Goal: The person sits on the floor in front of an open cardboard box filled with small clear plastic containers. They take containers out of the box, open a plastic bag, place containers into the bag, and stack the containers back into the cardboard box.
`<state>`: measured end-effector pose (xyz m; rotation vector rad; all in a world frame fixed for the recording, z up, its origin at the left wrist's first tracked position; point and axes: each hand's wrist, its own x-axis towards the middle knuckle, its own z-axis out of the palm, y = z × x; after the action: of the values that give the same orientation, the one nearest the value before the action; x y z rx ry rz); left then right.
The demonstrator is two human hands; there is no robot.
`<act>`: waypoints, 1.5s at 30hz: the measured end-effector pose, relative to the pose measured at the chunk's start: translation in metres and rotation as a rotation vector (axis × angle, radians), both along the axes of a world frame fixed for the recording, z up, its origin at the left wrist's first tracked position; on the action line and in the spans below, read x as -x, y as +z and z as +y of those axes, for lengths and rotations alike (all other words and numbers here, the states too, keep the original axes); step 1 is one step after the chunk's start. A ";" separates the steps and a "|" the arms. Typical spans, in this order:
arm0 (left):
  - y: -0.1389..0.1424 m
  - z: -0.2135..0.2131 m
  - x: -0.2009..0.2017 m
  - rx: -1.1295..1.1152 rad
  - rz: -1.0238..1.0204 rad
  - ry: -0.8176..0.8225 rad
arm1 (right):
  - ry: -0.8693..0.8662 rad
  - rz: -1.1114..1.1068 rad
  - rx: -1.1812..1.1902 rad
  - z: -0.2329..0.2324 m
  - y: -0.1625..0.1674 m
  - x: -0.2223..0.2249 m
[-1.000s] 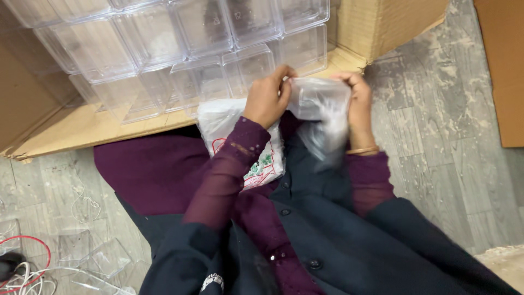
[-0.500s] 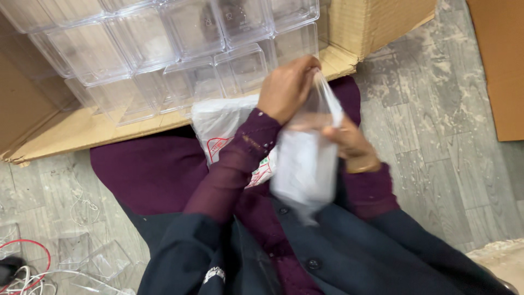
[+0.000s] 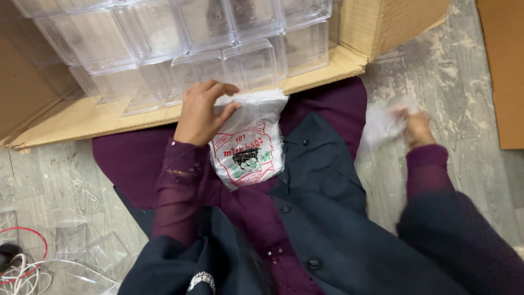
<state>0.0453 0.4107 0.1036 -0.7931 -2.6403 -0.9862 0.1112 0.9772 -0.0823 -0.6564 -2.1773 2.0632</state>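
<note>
The left hand (image 3: pixel 201 112) rests spread on the pack of bags (image 3: pixel 248 145) lying in the lap, while the right hand (image 3: pixel 417 128), out over the floor, grips one thin bag (image 3: pixel 382 124) already pulled out; clear boxes (image 3: pixel 180 43) remain unbagged.

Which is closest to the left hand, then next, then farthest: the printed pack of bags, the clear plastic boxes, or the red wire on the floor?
From the left hand, in the head view:
1. Printed pack of bags: under its fingers, on the lap.
2. Clear plastic boxes: just above, in the cardboard carton.
3. Red wire: far away on the floor, lower left corner.
</note>
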 end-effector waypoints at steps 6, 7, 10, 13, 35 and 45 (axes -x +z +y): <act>0.000 0.001 0.004 -0.030 -0.043 0.073 | -0.635 0.211 0.446 -0.006 0.036 0.049; 0.000 0.002 0.005 -0.059 -0.043 0.074 | -0.649 0.253 0.404 -0.024 0.044 0.052; 0.001 0.004 0.011 -0.157 -0.077 0.055 | -0.549 0.483 -0.083 -0.102 0.072 0.046; 0.002 0.008 0.013 -0.221 -0.146 -0.019 | -0.128 0.676 -0.104 -0.208 0.106 0.043; -0.023 0.006 0.025 -0.578 -0.406 -0.019 | 0.466 0.454 -0.183 -0.346 0.164 0.074; -0.028 0.003 0.042 -0.957 -0.459 -0.093 | 0.411 0.500 -0.133 -0.358 0.165 0.086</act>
<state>0.0038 0.4141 0.0756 -0.4693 -1.9780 -2.3853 0.0252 0.6194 0.0828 0.3219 -2.2313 1.9332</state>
